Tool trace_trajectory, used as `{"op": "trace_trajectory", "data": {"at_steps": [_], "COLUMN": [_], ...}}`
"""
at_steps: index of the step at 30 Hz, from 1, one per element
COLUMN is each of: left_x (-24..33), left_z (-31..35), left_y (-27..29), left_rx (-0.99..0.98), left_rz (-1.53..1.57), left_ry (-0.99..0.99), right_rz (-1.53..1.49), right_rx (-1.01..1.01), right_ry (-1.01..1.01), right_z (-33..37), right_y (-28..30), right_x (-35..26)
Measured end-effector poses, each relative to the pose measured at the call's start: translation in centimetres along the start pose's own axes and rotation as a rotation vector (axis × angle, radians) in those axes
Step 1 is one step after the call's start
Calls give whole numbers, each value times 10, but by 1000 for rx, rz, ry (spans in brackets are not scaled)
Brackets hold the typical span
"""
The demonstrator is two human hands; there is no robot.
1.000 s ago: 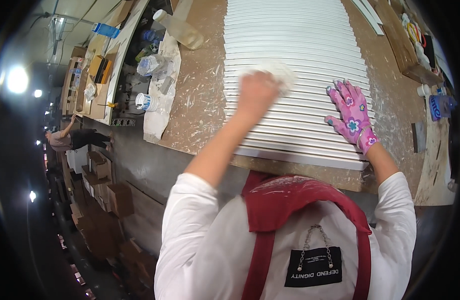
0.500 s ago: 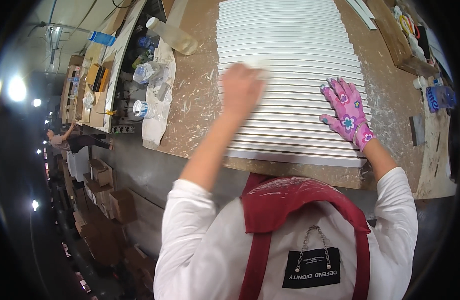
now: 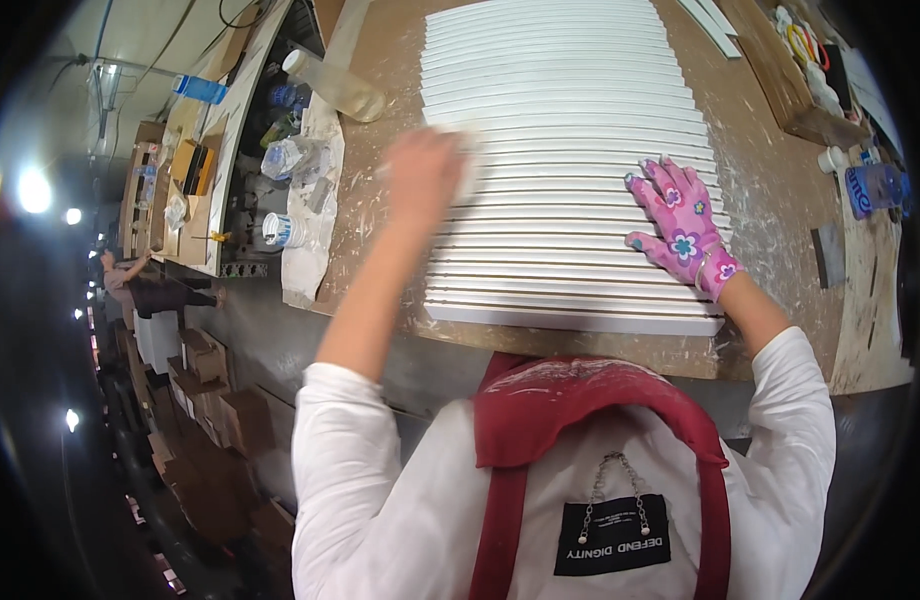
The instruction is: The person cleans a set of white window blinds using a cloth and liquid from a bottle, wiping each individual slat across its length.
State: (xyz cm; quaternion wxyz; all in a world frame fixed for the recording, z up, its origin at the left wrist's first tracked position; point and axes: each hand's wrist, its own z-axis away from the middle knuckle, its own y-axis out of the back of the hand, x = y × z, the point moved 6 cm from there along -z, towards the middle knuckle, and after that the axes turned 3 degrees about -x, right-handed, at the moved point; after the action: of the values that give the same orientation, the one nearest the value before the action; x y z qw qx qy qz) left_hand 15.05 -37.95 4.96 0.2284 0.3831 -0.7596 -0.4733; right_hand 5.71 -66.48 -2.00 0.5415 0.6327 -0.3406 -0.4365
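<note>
A row of long white slats lies side by side across the brown workbench, whose top is specked with white. My bare left hand, smeared by motion, is closed at the slats' left ends. A small whitish piece shows at its fingers, too blurred to tell whether it is cloth or a pad. My right hand, in a pink flowered glove, rests flat on the slats near their right ends, fingers spread.
A bottle of cloudy liquid lies at the bench's left side, near a white cup and crumpled plastic. At right are a wooden tray, a blue-labelled bottle and a grey block. Another person stands far left.
My left hand has moved left with the whitish piece, from over the slats to their left ends. My right hand stays flat on the slats. The view has shifted slightly.
</note>
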Motion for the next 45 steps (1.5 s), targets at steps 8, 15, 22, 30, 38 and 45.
{"op": "trace_trajectory", "data": {"at_steps": [8, 15, 22, 30, 38, 45], "left_x": [64, -61, 102, -124, -5, -111], "left_z": [8, 45, -21, 94, 24, 52], "left_y": [-65, -23, -83, -50, -64, -39], "left_rx": [-196, -350, 0, -133, -150, -123], "left_rz": [118, -150, 290, 36, 123, -34], "left_ry": [-162, 134, -83, 439, 106, 400], "right_rz": [47, 10, 2, 8, 5, -3], "right_rx": [33, 57, 48, 41, 25, 33], "right_ry": [93, 69, 51, 46, 51, 27], "right_z": [-10, -11, -11, -14, -12, -14], "right_y": [-2, -6, -1, -2, -4, -1], "right_x": [3, 7, 7, 1, 6, 8]}}
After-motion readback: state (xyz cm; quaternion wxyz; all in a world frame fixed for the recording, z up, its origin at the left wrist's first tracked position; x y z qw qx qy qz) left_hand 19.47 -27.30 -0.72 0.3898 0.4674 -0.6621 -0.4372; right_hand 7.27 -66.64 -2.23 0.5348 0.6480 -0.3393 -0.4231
